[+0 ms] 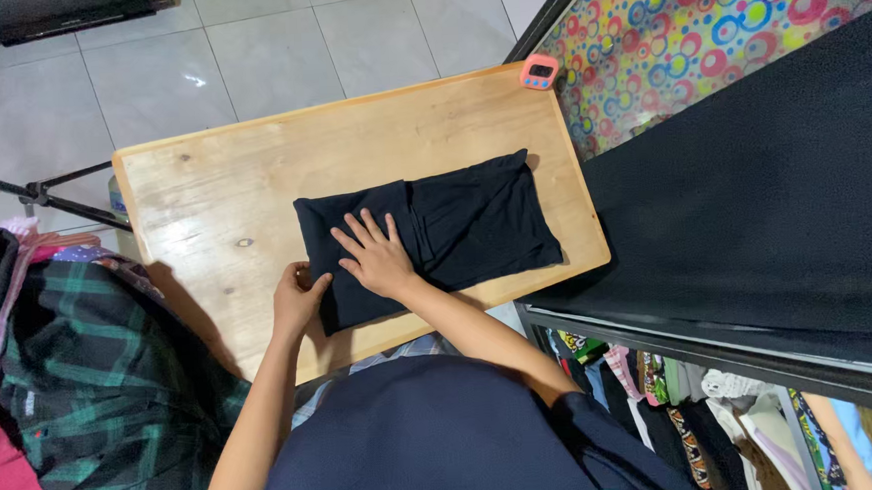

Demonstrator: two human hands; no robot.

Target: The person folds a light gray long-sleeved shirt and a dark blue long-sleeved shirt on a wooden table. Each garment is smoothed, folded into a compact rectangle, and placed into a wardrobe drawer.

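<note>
1. A pale tiled floor (280, 46) fills the far left of the scene, with the thin black legs of a tripod stand (37, 194) crossing it at the left.
2. A broad black fabric surface (777, 191) covers the right side, and a cloth printed with bright coloured circles (682, 38) lies beyond it at the far right.
3. A rectangular light wooden table (208, 196) sits in the middle, its long side running left to right.
4. A dark green plaid garment (99, 387) is heaped at the near left, beside the table's near left corner, with a strip of pink cloth (0, 480) at the very edge.
5. A black folded garment of soft knit fabric (474, 224) lies flat on the right half of the table, folded into a long rectangle, its near left corner close to the table's near edge.
6. Assorted folded clothes (718, 409) are stacked under a dark metal frame at the near right.
7. The right hand (376, 257) rests palm down on the left part of the black folded garment, fingers spread and flat, pressing on it and gripping nothing.
8. The left hand (299, 292) is at the garment's left edge, fingers curled around that edge and pinching the fabric.
9. A small pink digital timer (539, 71) stands at the table's far right corner, well apart from the garment.
</note>
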